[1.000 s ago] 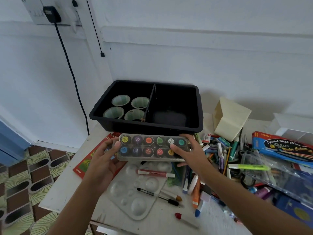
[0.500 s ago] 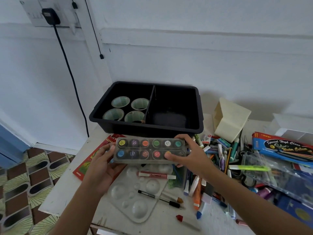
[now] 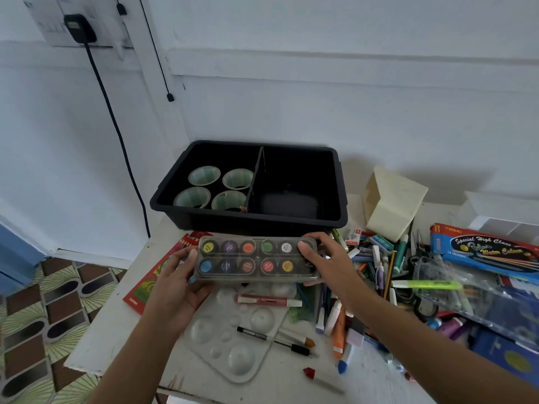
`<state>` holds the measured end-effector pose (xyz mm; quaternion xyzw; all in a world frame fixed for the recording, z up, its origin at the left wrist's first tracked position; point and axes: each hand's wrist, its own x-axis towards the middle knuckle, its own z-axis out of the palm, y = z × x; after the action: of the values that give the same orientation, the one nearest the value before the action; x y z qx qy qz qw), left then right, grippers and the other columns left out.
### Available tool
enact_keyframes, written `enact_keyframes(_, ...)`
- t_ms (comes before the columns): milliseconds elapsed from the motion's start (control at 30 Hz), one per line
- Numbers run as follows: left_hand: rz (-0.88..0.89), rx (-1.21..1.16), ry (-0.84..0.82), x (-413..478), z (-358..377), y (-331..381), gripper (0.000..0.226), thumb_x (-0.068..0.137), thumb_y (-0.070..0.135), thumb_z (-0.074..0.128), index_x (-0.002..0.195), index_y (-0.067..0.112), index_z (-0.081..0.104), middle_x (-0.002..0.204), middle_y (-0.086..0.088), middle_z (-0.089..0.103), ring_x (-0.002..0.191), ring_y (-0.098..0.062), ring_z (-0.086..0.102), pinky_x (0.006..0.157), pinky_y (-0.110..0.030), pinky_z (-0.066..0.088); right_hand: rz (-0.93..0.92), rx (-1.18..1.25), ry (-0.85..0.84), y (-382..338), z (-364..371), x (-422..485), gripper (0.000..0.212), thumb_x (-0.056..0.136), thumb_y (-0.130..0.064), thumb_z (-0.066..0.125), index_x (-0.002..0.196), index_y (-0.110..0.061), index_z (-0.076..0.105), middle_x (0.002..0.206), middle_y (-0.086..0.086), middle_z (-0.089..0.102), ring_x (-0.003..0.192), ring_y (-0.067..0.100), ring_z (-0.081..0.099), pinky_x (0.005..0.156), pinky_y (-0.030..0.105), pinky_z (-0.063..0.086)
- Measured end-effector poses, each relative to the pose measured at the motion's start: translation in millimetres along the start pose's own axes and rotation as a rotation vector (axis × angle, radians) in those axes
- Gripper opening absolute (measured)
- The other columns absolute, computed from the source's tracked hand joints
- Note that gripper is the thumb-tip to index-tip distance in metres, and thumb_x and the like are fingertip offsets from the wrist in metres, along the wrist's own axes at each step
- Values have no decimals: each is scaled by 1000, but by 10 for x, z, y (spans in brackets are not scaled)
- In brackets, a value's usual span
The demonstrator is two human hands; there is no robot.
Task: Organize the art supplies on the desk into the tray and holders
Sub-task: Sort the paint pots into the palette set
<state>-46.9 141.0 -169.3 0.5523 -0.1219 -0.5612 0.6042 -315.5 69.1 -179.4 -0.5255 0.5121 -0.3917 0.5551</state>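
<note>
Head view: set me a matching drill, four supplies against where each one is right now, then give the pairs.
Things:
1. paint set
2. cups
3. palette
4. highlighter

Places:
A. in the left compartment of the tray
B. held between left hand and right hand
C. on top of the pile at right
D. flat on the desk, nearer than the hands

Pairs: 1-B, 2-A, 3-D, 4-C
</note>
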Motion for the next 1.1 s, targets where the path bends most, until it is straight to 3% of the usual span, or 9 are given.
enact_keyframes(133,53,37,-2,-24,23,2,23,101,23,58,121,13,58,118,-17,72,101,-32,71,87,-50,58,28,28,24,-28,33,8,15,94,-32,68,106,-24,67,105,5,70,92,22,72,68,47,63)
enact_keyframes(300,87,49,-18,-66,57,32,31,94,34,63,119,15,64,111,-12,75,98,-29,73,84,-47,59,123,117,29,-60,58,31,3,95,-27,68,98,-25,69,105,7,73,95,27,72,85,47,61)
enact_keyframes(500,92,73,-16,-70,57,51,29,76,27,74,103,20,68,115,-14,74,106,-36,71,86,-48,60,192,197,8,-109,82,7,7,97,-25,65,100,-20,69,104,8,73,95,29,73,76,53,62)
enact_keyframes(700,134,11,59,-88,98,-8,42,77,26,77,116,13,71,112,-13,75,105,-32,73,93,-50,57,229,235,29,-120,100,0,12,100,-27,60,100,-22,71,100,6,74,91,26,74,72,47,62)
enact_keyframes(867,166,-27,185,-92,169,-111,34,84,22,77,115,9,75,103,-8,78,99,-24,75,88,-45,61,247,209,59,-95,127,15,10,98,-26,63,100,-21,72,106,12,73,97,31,72,81,51,61)
enact_keyframes(1000,220,22,265,-82,170,-182,31,85,25,77,113,12,77,103,-5,78,101,-21,74,90,-43,59,276,254,56,-128,129,32,8,97,-19,65,99,-17,73,106,14,74,91,29,72,73,42,62)
enact_keyframes(1100,263,88,280,-78,179,-190,28,90,28,73,115,15,76,100,-1,77,99,-18,74,84,-37,60,276,265,64,-122,150,33,9,97,-17,64,96,-16,73,100,11,74,89,28,72,83,50,60)
